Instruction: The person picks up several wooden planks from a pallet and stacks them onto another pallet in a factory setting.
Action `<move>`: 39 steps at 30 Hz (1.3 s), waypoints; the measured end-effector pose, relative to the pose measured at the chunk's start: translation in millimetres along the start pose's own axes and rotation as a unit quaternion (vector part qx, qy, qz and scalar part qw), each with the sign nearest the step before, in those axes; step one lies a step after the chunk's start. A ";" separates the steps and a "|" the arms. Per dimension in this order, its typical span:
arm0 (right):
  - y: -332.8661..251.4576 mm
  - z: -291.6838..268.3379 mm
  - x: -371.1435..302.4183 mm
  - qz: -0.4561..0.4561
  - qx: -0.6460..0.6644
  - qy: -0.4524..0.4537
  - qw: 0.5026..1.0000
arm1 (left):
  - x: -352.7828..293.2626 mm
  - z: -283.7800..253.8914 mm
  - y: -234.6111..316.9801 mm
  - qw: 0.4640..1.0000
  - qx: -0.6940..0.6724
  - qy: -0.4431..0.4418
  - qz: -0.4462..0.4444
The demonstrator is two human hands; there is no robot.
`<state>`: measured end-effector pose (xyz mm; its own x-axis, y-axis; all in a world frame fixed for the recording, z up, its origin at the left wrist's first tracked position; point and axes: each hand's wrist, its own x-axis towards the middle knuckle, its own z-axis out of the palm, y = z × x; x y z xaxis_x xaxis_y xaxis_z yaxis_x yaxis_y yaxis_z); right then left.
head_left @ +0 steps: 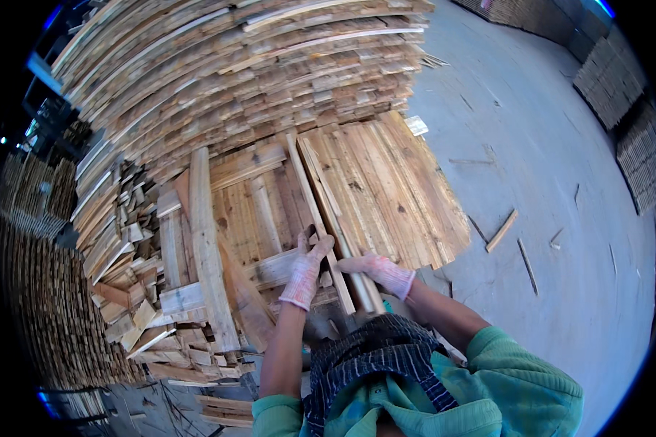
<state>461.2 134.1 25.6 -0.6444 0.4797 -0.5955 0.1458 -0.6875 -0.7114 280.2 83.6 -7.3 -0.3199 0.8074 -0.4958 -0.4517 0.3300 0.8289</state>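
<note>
My left hand (pixel 307 268), in a pale knit glove with a pinkish cuff, is closed around a long narrow wooden strip (pixel 310 193). The strip points away from me, with its near end close to my apron (pixel 372 349). On its right side, my right hand (pixel 377 272), gloved alike, grips a second wooden strip (pixel 341 231) lying almost parallel to the first. Some of the right fingers are hidden by the wood. Beneath and left of the strips lies a layer of boards (pixel 248 211); a panel of side-by-side planks (pixel 386 197) lies to the right.
A tall stack of planks (pixel 255 73) rises at the far side. Short offcuts (pixel 135 269) are heaped on the left, beside a long board (pixel 213 255). Loose sticks (pixel 501 230) lie on the grey floor (pixel 532 167) at right. More wood stacks (pixel 612 80) stand along the right edge.
</note>
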 end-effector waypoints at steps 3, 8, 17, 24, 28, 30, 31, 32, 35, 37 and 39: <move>5.5 -41.3 -29.0 0.005 0.064 -0.032 0.997 | -5.2 8.2 -8.7 0.991 -0.058 -0.033 0.113; 18.4 -130.4 -61.7 -0.116 -0.294 0.202 0.927 | -5.1 -21.6 11.4 0.965 0.124 0.032 0.230; -53.1 -302.1 -44.6 0.028 -0.561 0.320 0.763 | 51.8 -22.5 10.9 0.639 0.698 0.324 -0.010; -59.9 -370.2 56.1 -0.212 -0.382 0.286 0.853 | 99.9 -38.1 19.5 0.625 0.695 0.354 0.005; -54.0 -375.4 79.6 -0.219 -0.385 0.268 0.856 | 88.2 -44.2 24.2 0.647 0.697 0.309 0.022; -55.0 -390.4 88.3 -0.233 -0.355 0.285 0.859 | 87.7 -27.6 33.8 0.671 0.673 0.311 0.013; -57.8 -410.7 95.4 -0.274 -0.329 0.298 0.853 | 91.9 -14.1 42.7 0.683 0.664 0.306 0.015; -59.3 -398.3 103.5 -0.237 -0.372 0.295 0.847 | 85.6 -17.6 42.4 0.696 0.648 0.309 0.019; -45.8 -400.1 107.9 -0.119 -0.564 0.266 0.773 | 65.2 -43.1 36.5 0.752 0.577 0.318 -0.008; -41.2 -450.7 109.1 -0.144 -0.593 0.278 0.742 | 62.4 -25.8 56.3 0.772 0.555 0.309 0.023; -30.9 -446.8 117.0 -0.182 -0.503 0.279 0.797 | 46.5 -32.1 53.0 0.813 0.500 0.284 0.091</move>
<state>716.7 455.1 -188.7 -0.3891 0.9082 -0.1544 0.7345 0.2047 -0.6470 214.6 122.9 5.3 -0.7672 0.6248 -0.1450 0.4585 0.6923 0.5572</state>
